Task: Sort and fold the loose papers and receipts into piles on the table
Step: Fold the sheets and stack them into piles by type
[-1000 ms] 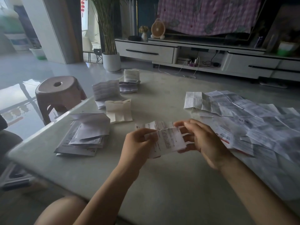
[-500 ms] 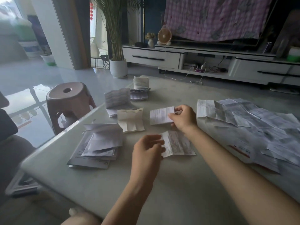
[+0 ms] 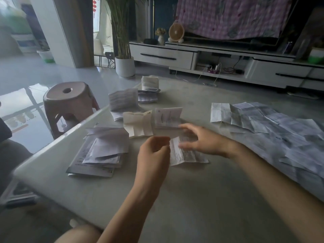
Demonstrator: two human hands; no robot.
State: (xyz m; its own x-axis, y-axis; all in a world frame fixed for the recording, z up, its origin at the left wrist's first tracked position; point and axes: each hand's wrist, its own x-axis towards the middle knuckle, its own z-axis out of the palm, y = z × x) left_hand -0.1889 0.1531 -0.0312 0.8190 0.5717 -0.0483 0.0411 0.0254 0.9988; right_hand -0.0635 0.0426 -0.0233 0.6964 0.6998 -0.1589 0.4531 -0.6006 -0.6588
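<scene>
I see receipt (image 3: 187, 155) on grey tabletop (image 3: 192, 199), TV cabinet (image 3: 161, 57) beyond; L hand (image 3: 154, 153) grip pinches it, R hand (image 3: 205, 141) grip apart.

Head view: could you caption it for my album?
Left hand pinches a creased white printed receipt; open right hand hovers over it.

Nothing legible here tbh. The receipt (image 3: 185, 153) in the middle of the frame, the piles (image 3: 105, 148) at left and the papers (image 3: 263, 123) at right all show printed lines, but they're too blurry and small to read.
</scene>
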